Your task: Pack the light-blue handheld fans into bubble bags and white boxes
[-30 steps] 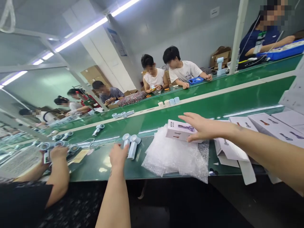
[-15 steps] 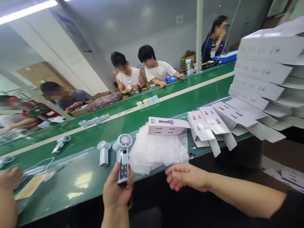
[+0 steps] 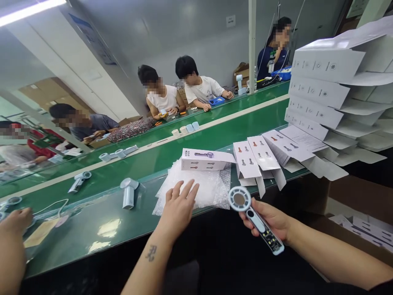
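My right hand [image 3: 270, 219] grips a light-blue handheld fan [image 3: 258, 221] by its handle, its round head tilted up to the left, in front of the bench edge. My left hand [image 3: 179, 205] is spread open over a pile of clear bubble-wrap bags [image 3: 202, 186], its fingertips at the bags; whether they touch cannot be told. On that pile lies a white printed fan box [image 3: 199, 159] with its flap sticking out to the right. A second light-blue fan [image 3: 129, 192] stands on the bench left of the bags.
Open white boxes [image 3: 245, 159] lie right of the bags, beside a tall stack of boxes [image 3: 325, 65]. Behind runs a green conveyor [image 3: 224, 127] carrying fans and small round parts [image 3: 186, 129]. A co-worker's hand [image 3: 18, 223] is at far left. Several people sit across the line.
My left hand picked up one of the two fans from the bench, and the fan is now in my right hand. My left hand moved right to the bags. The view swung right.
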`<state>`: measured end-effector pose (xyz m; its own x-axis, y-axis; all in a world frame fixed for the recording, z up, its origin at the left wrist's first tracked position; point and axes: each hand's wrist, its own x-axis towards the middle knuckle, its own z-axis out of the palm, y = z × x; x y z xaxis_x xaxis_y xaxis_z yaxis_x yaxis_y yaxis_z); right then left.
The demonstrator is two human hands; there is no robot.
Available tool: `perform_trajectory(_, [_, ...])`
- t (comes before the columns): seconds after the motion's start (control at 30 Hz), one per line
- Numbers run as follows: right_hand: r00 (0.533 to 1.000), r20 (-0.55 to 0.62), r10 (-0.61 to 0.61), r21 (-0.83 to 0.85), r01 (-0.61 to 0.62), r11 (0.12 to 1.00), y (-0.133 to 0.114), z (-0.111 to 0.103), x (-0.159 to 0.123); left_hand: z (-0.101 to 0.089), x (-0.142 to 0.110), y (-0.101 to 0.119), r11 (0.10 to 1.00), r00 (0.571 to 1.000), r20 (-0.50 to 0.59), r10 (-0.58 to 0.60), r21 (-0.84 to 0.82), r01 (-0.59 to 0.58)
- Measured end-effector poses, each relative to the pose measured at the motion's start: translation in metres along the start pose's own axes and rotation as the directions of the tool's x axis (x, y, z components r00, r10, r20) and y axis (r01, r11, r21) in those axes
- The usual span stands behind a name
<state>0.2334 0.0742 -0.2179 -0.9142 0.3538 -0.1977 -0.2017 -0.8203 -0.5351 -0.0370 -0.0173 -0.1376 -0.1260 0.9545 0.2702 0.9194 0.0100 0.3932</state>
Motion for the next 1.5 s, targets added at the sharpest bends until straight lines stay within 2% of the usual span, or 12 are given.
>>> perform_trajectory(0.1, [0.982, 0.179, 0.061, -0.027, -0.057, 0.998, 0.009, 0.006, 0.003, -0.005, 0.023, -0.002, 0.995, 0.979, 0.204, -0.005, 0.101, -0.016])
perform_trajectory(0.23, [0.965, 0.260, 0.029, -0.047, -0.018, 0.999, 0.009, 0.017, 0.021, -0.003, 0.044, 0.012, 0.972, 0.963, 0.142, -0.231, 0.083, 0.221])
perform_trajectory(0.3, [0.965, 0.263, -0.018, -0.073, 0.039, 0.997, 0.005, 0.018, 0.039, -0.001, 0.055, 0.014, 0.933, 0.924, 0.181, -0.338, -0.066, 0.354])
perform_trajectory(0.47, [0.998, 0.001, -0.060, -0.062, 0.060, 0.996, -0.004, 0.018, 0.097, 0.002, 0.083, 0.004, 0.641, 0.819, 0.278, -0.503, -0.515, 0.569])
perform_trajectory(0.7, [0.971, -0.188, -0.148, -0.007, 0.149, 0.989, -0.008, 0.029, 0.138, -0.032, 0.082, 0.030, 0.734, 0.881, 0.022, -0.472, -0.543, 0.407])
perform_trajectory(0.8, [0.973, -0.191, -0.131, 0.071, 0.147, 0.987, -0.006, 0.027, 0.131, -0.040, 0.064, 0.042, 0.824, 0.888, -0.097, -0.449, -0.429, 0.369])
perform_trajectory(0.93, [0.991, -0.047, -0.125, 0.150, 0.131, 0.980, -0.009, 0.018, 0.096, -0.015, 0.043, 0.043, 0.883, 0.806, -0.361, -0.469, -0.195, 0.427])
perform_trajectory(1.1, [0.956, 0.291, -0.037, -0.036, 0.049, 0.998, -0.020, 0.020, 0.047, 0.035, 0.037, 0.045, 0.847, 0.853, -0.174, -0.493, -0.319, 0.424])
perform_trajectory(1.17, [0.945, 0.327, -0.003, -0.096, 0.037, 0.995, -0.023, 0.026, 0.035, 0.045, 0.040, 0.046, 0.850, 0.866, -0.153, -0.477, -0.330, 0.410])
perform_trajectory(1.27, [0.976, 0.215, -0.038, -0.188, 0.079, 0.979, -0.027, 0.033, 0.029, 0.048, 0.046, 0.044, 0.838, 0.904, -0.068, -0.422, -0.411, 0.360])
perform_trajectory(1.43, [0.985, 0.025, -0.168, -0.302, 0.168, 0.938, -0.034, 0.032, 0.037, 0.037, 0.054, 0.037, 0.579, 0.923, 0.155, -0.352, -0.739, 0.344])
perform_trajectory(1.5, [0.984, -0.008, -0.181, -0.325, 0.168, 0.931, -0.037, 0.030, 0.039, 0.032, 0.057, 0.038, 0.574, 0.925, 0.153, -0.348, -0.745, 0.340])
